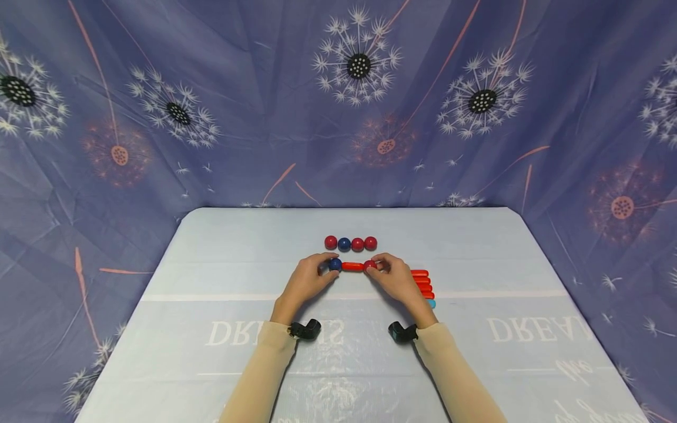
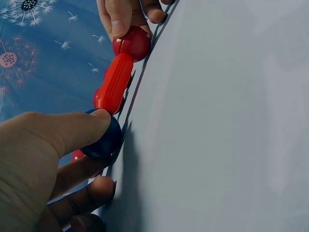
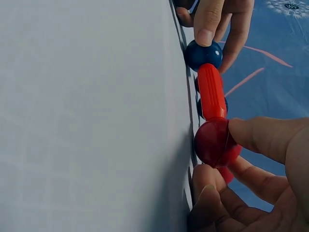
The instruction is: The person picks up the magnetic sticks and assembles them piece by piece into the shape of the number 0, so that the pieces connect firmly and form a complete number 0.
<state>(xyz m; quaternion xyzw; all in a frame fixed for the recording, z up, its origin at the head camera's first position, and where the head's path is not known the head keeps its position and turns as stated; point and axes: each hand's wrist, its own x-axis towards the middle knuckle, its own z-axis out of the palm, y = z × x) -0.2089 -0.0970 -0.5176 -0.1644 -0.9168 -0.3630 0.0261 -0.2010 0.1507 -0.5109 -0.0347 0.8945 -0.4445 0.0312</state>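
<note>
Red rod [image 1: 352, 267]: at the middle of the table [image 1: 211, 252] left to right, towards its far edge; long axis runs left–right, straight between the two hands. Its left end meets a blue ball [image 1: 335, 265], its right end a red ball [image 1: 369, 266]; ball, rod, ball lie in one line. Depth of seating at either joint: cannot tell. Whether the piece rests on the table or is just above it: cannot tell. Left hand [image 1: 309, 275]: grip pinching the blue ball, thumb tip at the joint with the rod. Right hand [image 1: 395, 279]: grip pinching the red ball between thumb and fingers. Key relation (judged): each grip sits at an end of the axis, facing the other; neither hand clearly nearer the rod. Beyond, near and roughly parallel: row of four balls [image 1: 357, 244], red, blue, red, red. Right of the right hand, partly hidden by it: red rods [image 1: 423, 281], side by side, with a light-blue rod [image 1: 432, 304] nearest the wearer.
</note>
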